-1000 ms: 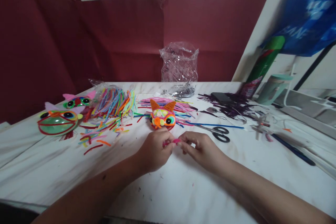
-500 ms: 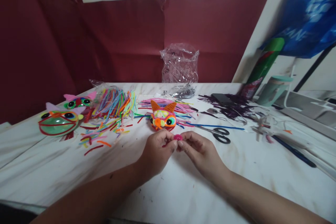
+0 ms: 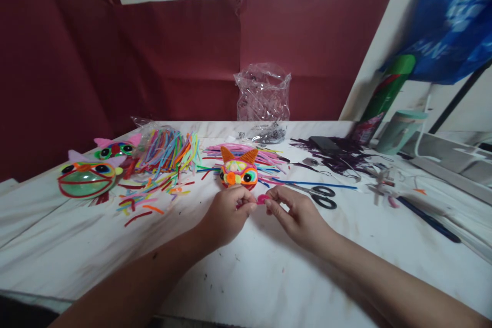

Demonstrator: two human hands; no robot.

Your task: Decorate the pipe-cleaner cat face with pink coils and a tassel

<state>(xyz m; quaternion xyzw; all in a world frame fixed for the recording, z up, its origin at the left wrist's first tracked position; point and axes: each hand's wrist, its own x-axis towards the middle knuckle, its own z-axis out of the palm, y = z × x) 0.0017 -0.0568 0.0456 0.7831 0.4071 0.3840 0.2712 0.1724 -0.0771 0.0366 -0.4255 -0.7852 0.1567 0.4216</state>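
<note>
Between my two hands is a bright pink pipe cleaner (image 3: 263, 199), wound into a small round coil with a short tail. My left hand (image 3: 230, 215) is closed, pinching the tail between thumb and forefinger. The coil's edge is gripped by the thumb and fingertips of my right hand (image 3: 302, 215), also closed. Just beyond them stands an animal-head figure (image 3: 239, 177) with orange ears, googly eyes and a patterned forehead; its lower part is hidden behind my left hand. Black-handled scissors (image 3: 323, 197) lie to the right of my right hand.
Colourful pipe cleaners (image 3: 165, 151) are heaped at the left, with cut pieces scattered before them. Two more animal figures, including a green one (image 3: 86, 182), sit at far left. Purple shredded strips (image 3: 340, 154), a green cup (image 3: 400, 130) and a dark pen-like tool (image 3: 428, 219) are at right.
My hands have moved slightly apart, my right hand shifting a little to the right. More of the pink coil and its tail now shows between them.
</note>
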